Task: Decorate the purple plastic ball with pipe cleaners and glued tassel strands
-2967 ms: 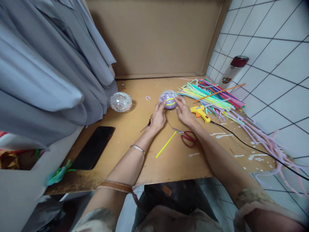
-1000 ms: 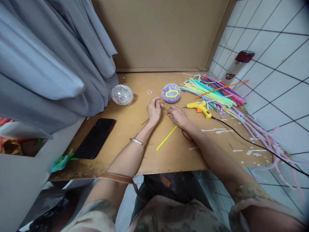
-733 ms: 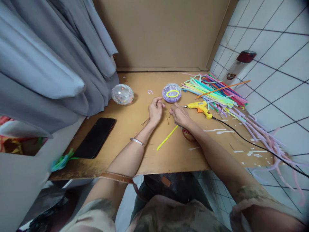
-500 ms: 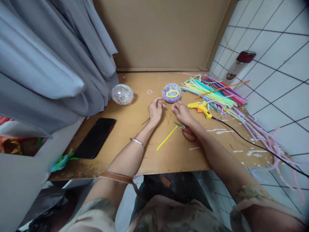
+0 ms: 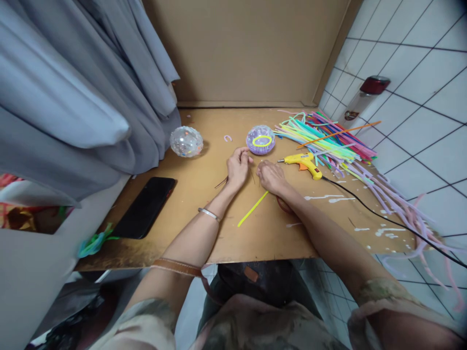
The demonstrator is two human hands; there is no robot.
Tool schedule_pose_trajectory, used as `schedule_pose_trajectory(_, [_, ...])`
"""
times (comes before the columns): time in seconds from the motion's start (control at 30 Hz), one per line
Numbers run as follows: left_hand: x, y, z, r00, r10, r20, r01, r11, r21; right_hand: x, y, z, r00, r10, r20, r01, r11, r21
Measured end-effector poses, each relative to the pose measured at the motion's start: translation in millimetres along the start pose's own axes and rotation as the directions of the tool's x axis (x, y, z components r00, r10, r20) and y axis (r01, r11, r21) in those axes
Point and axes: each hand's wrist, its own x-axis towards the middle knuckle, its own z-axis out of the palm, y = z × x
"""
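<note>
My left hand point(image 5: 238, 168) is closed, thumb and fingers curled together just in front of a clear bowl-like ball point(image 5: 260, 148) with purple trim and a yellow loop on it. Anything in its pinch is too small to make out. My right hand point(image 5: 271, 177) rests low over the table with its fingers bunched, and what they hold, if anything, is hidden. Under that wrist lie red-handled scissors point(image 5: 283, 206), mostly covered. A yellow pipe cleaner point(image 5: 252, 210) lies between my forearms. Thin brown wires point(image 5: 221, 183) lie beside my left wrist.
A yellow glue gun point(image 5: 304, 164) lies right of my right hand, its black cord trailing right. Behind it is a pile of coloured pipe cleaners point(image 5: 328, 141). At left are a clear ball point(image 5: 186, 142) and a black phone point(image 5: 145, 208). A bottle point(image 5: 359, 104) stands back right.
My right hand has moved slightly left and towards me, now covering the scissors' blades and uncovering the glue gun's nozzle. My left hand has hardly moved.
</note>
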Motion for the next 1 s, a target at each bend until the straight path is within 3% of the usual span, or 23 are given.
schedule_pose_trajectory(0.17, [-1, 3, -2.4, 1.000, 0.020, 0.000, -0.020, 1.000, 0.014, 2, 11, -4, 0.993, 0.055, -0.101, -0.042, 0.991, 0.125])
schedule_pose_trajectory(0.27, [-1, 7, -5.8, 0.998, 0.062, 0.000, -0.062, 0.992, 0.108, 2, 15, -6, 0.994, 0.065, -0.089, -0.049, 0.984, 0.171])
schedule_pose_trajectory(0.43, [-3, 14, -9.0, 0.994, 0.113, 0.000, -0.109, 0.956, 0.272, -2, 15, -10, 0.993, 0.099, -0.059, -0.098, 0.995, 0.024])
schedule_pose_trajectory(0.63, [-6, 16, -5.9, 0.993, 0.116, 0.003, -0.113, 0.961, 0.253, -7, 2, -8, 0.999, 0.039, 0.012, -0.037, 0.993, -0.108])
schedule_pose_trajectory(0.83, [-6, 15, -4.7, 0.992, 0.124, 0.007, -0.122, 0.964, 0.236, -5, 3, -4, 0.998, 0.012, 0.057, -0.008, 0.996, -0.083])
schedule_pose_trajectory(1.0, [-6, 14, -4.7, 0.993, 0.119, 0.008, -0.118, 0.971, 0.208, -3, 9, -6, 1.000, 0.021, 0.015, -0.021, 1.000, -0.002])
